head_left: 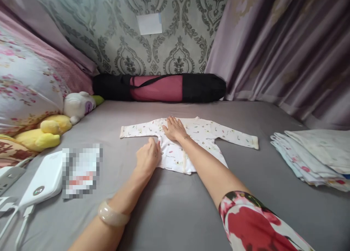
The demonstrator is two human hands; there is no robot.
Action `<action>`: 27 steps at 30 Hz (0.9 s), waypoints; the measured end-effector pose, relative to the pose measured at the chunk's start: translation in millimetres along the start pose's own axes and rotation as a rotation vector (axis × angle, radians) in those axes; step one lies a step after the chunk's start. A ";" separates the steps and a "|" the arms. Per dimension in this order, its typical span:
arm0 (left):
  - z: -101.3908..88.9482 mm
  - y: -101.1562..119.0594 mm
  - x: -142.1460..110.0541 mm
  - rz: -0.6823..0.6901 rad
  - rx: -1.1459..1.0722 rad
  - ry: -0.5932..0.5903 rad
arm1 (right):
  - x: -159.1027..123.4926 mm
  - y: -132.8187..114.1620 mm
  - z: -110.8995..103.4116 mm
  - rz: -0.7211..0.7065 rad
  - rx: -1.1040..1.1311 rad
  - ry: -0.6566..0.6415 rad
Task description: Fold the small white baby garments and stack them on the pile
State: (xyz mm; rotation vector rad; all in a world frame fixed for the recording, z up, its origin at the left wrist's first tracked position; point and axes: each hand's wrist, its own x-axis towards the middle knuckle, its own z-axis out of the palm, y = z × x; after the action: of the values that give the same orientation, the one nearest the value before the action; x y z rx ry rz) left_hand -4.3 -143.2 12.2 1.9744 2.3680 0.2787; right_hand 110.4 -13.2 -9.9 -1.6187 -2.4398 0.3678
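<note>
A small white baby shirt (202, 134) with a printed pattern lies spread flat on the grey bed sheet (169, 207), both long sleeves stretched out. My right hand (174, 129) rests flat on its upper chest, fingers stretched out and together. My left hand (148, 155) sits at the shirt's left side below the sleeve, fingers curled and pinching the fabric edge. A pale bangle (112, 214) circles my left wrist.
A stack of folded printed cloths (314, 156) lies at the right. A black and pink rolled bag (160, 87) lies against the wall. Plush toys (58, 125) and floral pillows (24, 90) sit at the left, with a white device (41, 181) and cables near the left edge.
</note>
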 end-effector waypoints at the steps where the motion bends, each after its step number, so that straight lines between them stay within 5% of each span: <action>1: -1.2 -0.5 0.2 -0.004 0.003 -0.012 | 0.3 0.3 0.2 0.001 0.008 0.003; 7: -3.0 -10.0 4.6 -0.037 -0.031 0.022 | 2.3 7.3 -14.9 -0.015 0.211 -0.020; 10: -1.8 -12.9 5.5 -0.017 -0.081 0.148 | -7.2 24.0 -34.4 -0.002 0.378 0.105; 15: 1.6 -2.4 0.9 0.336 -0.259 0.458 | -55.9 85.4 -71.6 0.009 0.399 0.314; 21: -1.3 50.4 -30.7 0.878 -0.353 0.300 | -114.6 153.0 -93.7 0.133 0.444 0.188; 27: -0.6 114.8 -54.1 1.014 -0.275 0.002 | -128.9 167.4 -94.5 0.128 0.365 -0.003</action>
State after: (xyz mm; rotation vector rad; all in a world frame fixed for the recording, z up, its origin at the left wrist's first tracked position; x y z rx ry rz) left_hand 117.2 -176.6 27.6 2.7823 1.0335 0.5753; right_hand 334.2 -60.2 25.7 -1.6095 -2.1175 0.7833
